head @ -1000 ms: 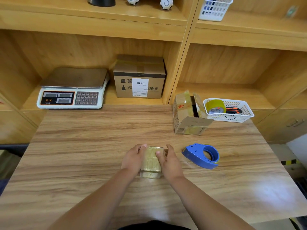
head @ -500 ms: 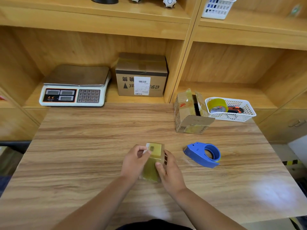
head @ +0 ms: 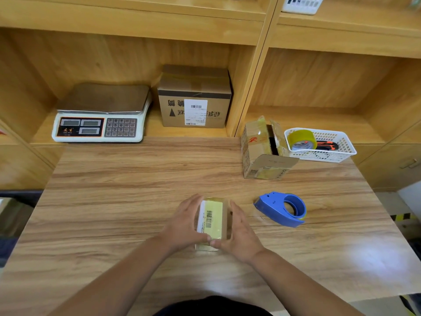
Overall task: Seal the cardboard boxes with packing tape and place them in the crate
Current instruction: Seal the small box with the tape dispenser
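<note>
A small cardboard box (head: 213,221), wrapped in yellowish tape with a barcode label facing up, rests on the wooden table (head: 114,201) between my hands. My left hand (head: 185,224) grips its left side and my right hand (head: 239,231) grips its right side, thumbs meeting at the near edge. A blue tape dispenser (head: 281,208) lies on the table to the right of my right hand. A second, taller cardboard box (head: 262,149) with its flaps open stands at the back right. No crate is in view.
A white basket (head: 330,153) with a tape roll (head: 301,139) and an orange cutter sits behind the open box. On the shelf stand a weighing scale (head: 100,112) and a larger labelled carton (head: 194,96).
The small box has been turned over between my hands, so the barcode label now faces up. It was tilted half a second ago. The dispenser has not moved.
</note>
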A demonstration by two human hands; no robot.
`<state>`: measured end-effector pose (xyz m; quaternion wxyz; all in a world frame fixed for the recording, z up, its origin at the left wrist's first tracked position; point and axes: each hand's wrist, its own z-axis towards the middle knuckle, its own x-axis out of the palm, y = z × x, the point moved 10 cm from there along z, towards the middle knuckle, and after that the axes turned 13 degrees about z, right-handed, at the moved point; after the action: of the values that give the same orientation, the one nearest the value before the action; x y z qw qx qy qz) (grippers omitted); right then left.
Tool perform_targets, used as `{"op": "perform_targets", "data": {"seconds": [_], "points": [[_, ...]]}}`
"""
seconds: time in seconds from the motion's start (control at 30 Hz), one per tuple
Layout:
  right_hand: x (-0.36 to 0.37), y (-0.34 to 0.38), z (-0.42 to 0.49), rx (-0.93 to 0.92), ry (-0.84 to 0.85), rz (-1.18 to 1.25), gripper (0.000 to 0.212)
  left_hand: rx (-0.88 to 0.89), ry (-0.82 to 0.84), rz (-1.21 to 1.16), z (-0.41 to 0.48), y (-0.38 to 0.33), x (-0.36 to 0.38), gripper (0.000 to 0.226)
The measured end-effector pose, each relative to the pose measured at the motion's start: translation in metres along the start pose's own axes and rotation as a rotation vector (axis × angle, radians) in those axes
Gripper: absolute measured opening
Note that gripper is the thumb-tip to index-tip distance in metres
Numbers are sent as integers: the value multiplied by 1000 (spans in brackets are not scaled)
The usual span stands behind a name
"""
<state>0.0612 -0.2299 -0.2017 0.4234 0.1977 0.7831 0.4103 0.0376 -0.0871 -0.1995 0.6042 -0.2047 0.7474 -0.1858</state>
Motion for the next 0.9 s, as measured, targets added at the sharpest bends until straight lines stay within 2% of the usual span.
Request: {"op": "perform_targets", "data": {"seconds": [0.17,0.33,0.53,0.7,0.9], "points": [[7,5,22,-15,166,-194,140,127,172,210,25,-6,8,134],[4,5,36,-32,171,-167,135,103,253,115,36,4,17,134],[-6,14,50,-57,129,-98,102,91,178,-87,51,3,7,106],[-11,13,62,-63,77,-44,73,53,134,-168,59,3,-4,80],[-13,4,72,-49,22,55,54,-4,108,-300,62,7,-8,62]]}}
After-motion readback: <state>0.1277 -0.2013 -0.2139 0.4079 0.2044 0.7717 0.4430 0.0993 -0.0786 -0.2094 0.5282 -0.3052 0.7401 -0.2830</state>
